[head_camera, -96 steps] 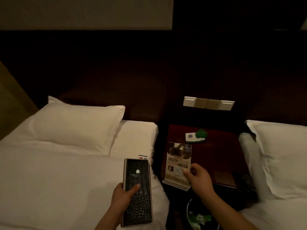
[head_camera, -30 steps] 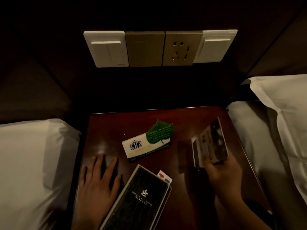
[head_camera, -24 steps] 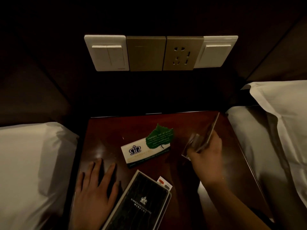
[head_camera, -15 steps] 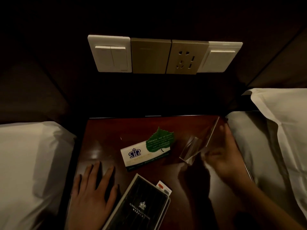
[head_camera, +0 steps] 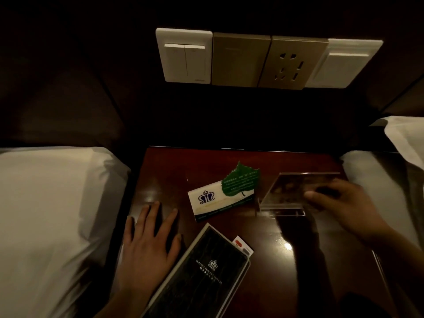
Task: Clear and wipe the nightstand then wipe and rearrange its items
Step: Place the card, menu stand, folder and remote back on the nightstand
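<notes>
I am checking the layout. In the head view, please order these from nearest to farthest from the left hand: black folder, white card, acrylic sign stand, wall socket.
From the left hand:
1. black folder, just right of it
2. white card, centre
3. acrylic sign stand, right side
4. wall socket, up on the wall

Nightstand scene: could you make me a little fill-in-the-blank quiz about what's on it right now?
1. The green card is shaped like a ____.
2. The left hand lies ____ on the nightstand.
3. The clear sign stand is touched by the ____ hand.
4. The wall socket sits between two white ____.

Missing words: leaf; flat; right; switches
</notes>
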